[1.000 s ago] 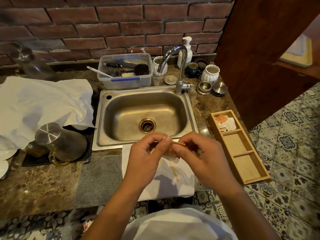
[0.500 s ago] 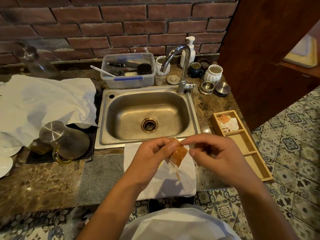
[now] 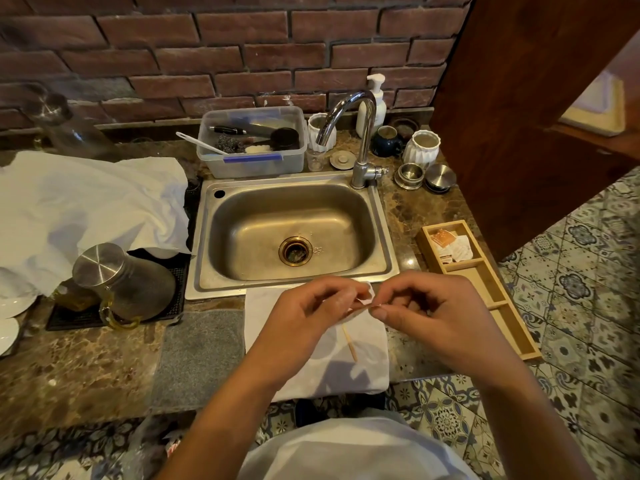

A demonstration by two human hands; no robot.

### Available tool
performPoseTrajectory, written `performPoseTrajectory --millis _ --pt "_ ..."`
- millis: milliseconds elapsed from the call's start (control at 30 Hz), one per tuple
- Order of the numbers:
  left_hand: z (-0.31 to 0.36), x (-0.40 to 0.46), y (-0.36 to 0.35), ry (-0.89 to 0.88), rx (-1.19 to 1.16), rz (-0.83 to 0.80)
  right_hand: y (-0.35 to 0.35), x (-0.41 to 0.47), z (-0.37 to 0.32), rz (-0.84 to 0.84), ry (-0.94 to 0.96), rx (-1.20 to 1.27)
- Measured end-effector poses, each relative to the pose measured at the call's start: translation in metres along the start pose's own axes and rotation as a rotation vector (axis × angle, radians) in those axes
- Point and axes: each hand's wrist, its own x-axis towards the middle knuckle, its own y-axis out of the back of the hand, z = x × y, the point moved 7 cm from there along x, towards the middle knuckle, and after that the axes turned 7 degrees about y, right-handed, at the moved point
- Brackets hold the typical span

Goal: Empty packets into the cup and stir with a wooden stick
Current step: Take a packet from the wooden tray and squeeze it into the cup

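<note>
My left hand (image 3: 311, 315) and my right hand (image 3: 424, 315) meet above a white cloth (image 3: 363, 372) in front of the sink, and both pinch a small packet (image 3: 367, 299), of which only a pale edge shows between the fingertips. A wooden stick (image 3: 349, 342) lies on the cloth below the hands. The cup is hidden under my hands. More packets (image 3: 452, 245) lie in the far compartment of a wooden tray (image 3: 512, 327) at the right.
A steel sink (image 3: 294, 233) with a tap (image 3: 360, 133) lies behind the hands. A metal-lidded jug (image 3: 128, 282) stands on a black mat at left, beside a large white cloth (image 3: 79, 209). A grey pad (image 3: 201, 355) lies left of my hands. A plastic tub (image 3: 252, 143) sits by the wall.
The orange packet hung in plain view from my left fingers half a second ago. Now my right hand has closed in on it, and both hands pinch it with only a pale edge showing.
</note>
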Motion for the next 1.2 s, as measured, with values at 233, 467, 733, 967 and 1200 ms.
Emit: performPoseTrajectory --millis 233,467,733,967,1200 --pt "0.014 -0.008 0.000 -0.212 0.301 0.060 -0.003 0.002 -0.002 0.033 -0.011 0.068" --pt "0.014 -0.011 0.001 -0.237 0.366 0.038 -0.010 0.002 -0.004 -0.025 -0.044 0.196" --pt "0.011 -0.011 -0.003 -0.193 0.324 0.002 -0.010 0.004 -0.001 -0.042 -0.058 0.192" --pt "0.012 -0.011 -0.002 -0.162 0.268 0.001 -0.012 0.005 0.000 -0.043 -0.042 0.159" --pt "0.009 -0.009 -0.004 -0.158 0.238 -0.012 -0.011 0.005 0.004 -0.039 -0.024 0.139"
